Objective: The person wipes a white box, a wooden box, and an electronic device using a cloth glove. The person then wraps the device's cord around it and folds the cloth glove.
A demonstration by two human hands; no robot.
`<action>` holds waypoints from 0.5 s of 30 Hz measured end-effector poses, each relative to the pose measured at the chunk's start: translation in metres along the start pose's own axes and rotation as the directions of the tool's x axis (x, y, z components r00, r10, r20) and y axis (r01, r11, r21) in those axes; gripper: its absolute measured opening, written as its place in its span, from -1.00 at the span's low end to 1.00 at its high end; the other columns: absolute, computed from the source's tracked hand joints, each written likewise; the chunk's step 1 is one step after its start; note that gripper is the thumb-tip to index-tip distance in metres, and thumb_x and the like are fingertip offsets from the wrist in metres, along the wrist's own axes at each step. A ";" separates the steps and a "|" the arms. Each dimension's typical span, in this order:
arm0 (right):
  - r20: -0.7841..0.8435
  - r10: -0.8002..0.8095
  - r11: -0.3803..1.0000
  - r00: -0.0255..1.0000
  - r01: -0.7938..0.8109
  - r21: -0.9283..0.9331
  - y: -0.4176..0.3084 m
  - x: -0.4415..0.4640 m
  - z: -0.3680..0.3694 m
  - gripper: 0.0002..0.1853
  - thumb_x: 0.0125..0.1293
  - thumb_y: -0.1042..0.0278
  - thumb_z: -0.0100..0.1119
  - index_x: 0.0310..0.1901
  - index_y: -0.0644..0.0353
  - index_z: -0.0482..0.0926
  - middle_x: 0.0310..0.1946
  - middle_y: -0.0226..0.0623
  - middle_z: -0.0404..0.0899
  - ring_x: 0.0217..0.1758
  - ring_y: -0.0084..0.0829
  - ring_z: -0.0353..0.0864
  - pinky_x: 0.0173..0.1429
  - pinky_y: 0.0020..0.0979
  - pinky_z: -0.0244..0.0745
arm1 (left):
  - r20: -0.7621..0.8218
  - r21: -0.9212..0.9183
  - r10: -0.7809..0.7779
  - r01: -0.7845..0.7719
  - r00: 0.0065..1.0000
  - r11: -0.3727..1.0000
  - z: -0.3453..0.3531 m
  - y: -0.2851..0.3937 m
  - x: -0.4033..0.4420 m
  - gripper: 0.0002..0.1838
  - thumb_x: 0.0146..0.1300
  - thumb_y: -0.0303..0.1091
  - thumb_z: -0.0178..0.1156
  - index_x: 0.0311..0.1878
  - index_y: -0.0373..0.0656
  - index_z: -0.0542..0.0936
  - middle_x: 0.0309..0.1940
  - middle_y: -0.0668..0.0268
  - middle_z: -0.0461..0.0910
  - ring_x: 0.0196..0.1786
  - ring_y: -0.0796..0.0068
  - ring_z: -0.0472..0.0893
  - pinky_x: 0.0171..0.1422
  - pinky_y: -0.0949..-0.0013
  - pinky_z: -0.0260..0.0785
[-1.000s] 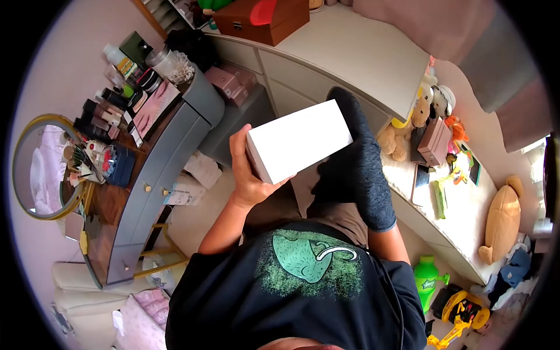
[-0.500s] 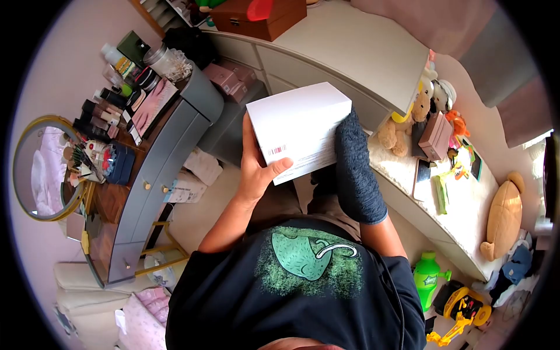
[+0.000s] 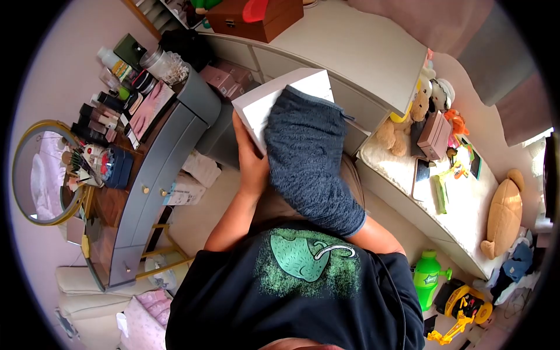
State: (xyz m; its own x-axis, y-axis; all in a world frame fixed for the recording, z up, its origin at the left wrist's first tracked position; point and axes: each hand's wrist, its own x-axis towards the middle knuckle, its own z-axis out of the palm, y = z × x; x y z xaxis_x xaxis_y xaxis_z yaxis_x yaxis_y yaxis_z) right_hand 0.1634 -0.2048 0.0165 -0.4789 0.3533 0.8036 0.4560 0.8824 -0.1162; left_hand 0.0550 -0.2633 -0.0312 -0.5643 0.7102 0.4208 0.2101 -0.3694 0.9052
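A white box (image 3: 252, 111) is held up in front of my body, tilted. My left hand (image 3: 252, 166) grips its left side, fingers wrapped along the edge; part of the hand is hidden behind the mitt. A dark blue-grey fabric mitt (image 3: 306, 154) covers my right hand up to the forearm, so the fingers do not show. The mitt lies across the broad face of the box, hiding most of it.
On the left, a grey dressing table (image 3: 157, 157) bears cosmetics and a round mirror (image 3: 46, 169). A wooden box (image 3: 256, 20) rests on the white dresser (image 3: 350, 35) ahead. Soft toys (image 3: 402, 131) and a pink box (image 3: 433, 137) lie on the right-hand bench. A green bottle (image 3: 427, 280) stands lower right.
My mitted right hand has moved left from the box's right side onto its broad face. The box has shifted slightly left and turned, still in my left hand.
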 end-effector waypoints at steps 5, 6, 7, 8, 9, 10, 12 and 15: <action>0.131 0.111 0.992 0.985 -0.118 0.041 0.024 -0.009 0.008 -0.60 0.21 0.33 0.01 0.05 0.35 0.48 0.02 0.12 0.46 0.15 -0.01 0.43 0.32 -0.15 0.25 | 0.145 -0.105 0.075 -0.060 0.987 0.993 -0.009 0.011 -0.008 0.18 -0.02 -0.20 0.41 0.50 -0.13 -0.24 0.31 0.19 0.15 0.35 0.31 0.21 0.43 0.26 0.02; 0.131 0.105 0.993 0.986 -0.111 0.043 0.027 -0.015 0.015 -0.60 0.21 0.33 0.01 0.05 0.35 0.48 0.02 0.12 0.46 0.15 -0.01 0.43 0.32 -0.15 0.25 | 0.150 -0.113 0.046 -0.029 0.988 0.993 -0.006 0.012 -0.012 0.19 -0.01 -0.20 0.41 0.50 -0.12 -0.26 0.30 0.18 0.14 0.35 0.30 0.20 0.43 0.26 0.02; 0.063 0.093 0.974 0.994 -0.104 0.202 0.029 -0.017 0.021 -0.58 0.26 0.38 -0.04 0.13 0.39 0.41 0.09 0.15 0.41 0.21 0.00 0.39 0.37 -0.17 0.21 | 0.124 -0.112 0.035 -0.021 0.992 0.993 -0.005 0.010 -0.012 0.21 -0.01 -0.21 0.42 0.50 -0.12 -0.28 0.31 0.17 0.13 0.36 0.29 0.20 0.44 0.26 0.01; -0.006 0.095 0.931 0.995 -0.087 0.354 0.031 -0.017 0.024 -0.56 0.31 0.42 -0.09 0.20 0.44 0.34 0.16 0.18 0.36 0.28 0.02 0.34 0.42 -0.18 0.16 | 0.103 -0.111 0.024 -0.013 0.994 0.994 -0.005 0.005 -0.011 0.22 -0.01 -0.22 0.42 0.51 -0.12 -0.30 0.33 0.17 0.12 0.36 0.29 0.20 0.45 0.26 0.00; -0.004 0.087 0.932 0.996 -0.080 0.352 0.025 -0.021 0.026 -0.55 0.32 0.43 -0.10 0.21 0.44 0.32 0.17 0.18 0.35 0.29 0.01 0.33 0.43 -0.18 0.15 | 0.033 -0.079 -0.018 0.020 0.999 0.997 -0.007 -0.005 -0.009 0.21 0.01 -0.23 0.41 0.51 -0.12 -0.31 0.35 0.16 0.10 0.37 0.28 0.19 0.46 0.26 -0.01; 0.053 0.086 0.965 0.995 -0.097 0.244 0.009 -0.016 0.016 -0.55 0.33 0.43 -0.11 0.22 0.44 0.31 0.19 0.18 0.34 0.30 0.01 0.32 0.44 -0.18 0.13 | -0.041 -0.050 -0.060 0.058 0.997 0.997 -0.008 -0.013 -0.007 0.20 0.04 -0.25 0.40 0.51 -0.13 -0.31 0.37 0.15 0.09 0.38 0.28 0.19 0.47 0.26 -0.02; 0.087 0.084 0.986 0.993 -0.096 0.139 -0.011 -0.008 0.000 -0.54 0.34 0.44 -0.14 0.25 0.44 0.28 0.21 0.19 0.31 0.32 0.01 0.29 0.46 -0.19 0.11 | 0.013 -0.308 -0.158 0.154 0.987 0.939 -0.007 -0.002 -0.009 0.15 0.10 -0.28 0.37 0.51 -0.15 -0.30 0.40 0.13 0.06 0.40 0.27 0.17 0.49 0.27 -0.04; 0.100 0.138 0.968 0.985 -0.155 0.195 0.019 -0.013 0.018 -0.52 0.35 0.45 -0.17 0.28 0.43 0.24 0.25 0.19 0.27 0.36 0.01 0.26 0.49 -0.19 0.07 | 0.038 -0.317 -0.032 0.043 0.999 0.947 -0.011 0.001 -0.009 0.12 0.05 -0.23 0.39 0.50 -0.20 -0.20 0.34 0.16 0.16 0.38 0.32 0.21 0.43 0.25 0.06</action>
State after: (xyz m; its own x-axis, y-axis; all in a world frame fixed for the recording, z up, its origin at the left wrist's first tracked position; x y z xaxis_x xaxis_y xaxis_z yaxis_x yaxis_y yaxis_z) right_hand 0.1645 -0.1872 -0.0064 -0.4838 0.5008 0.7178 0.3693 0.8603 -0.3513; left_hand 0.0516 -0.2771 -0.0349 -0.5399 0.7441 0.3934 -0.0783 -0.5098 0.8567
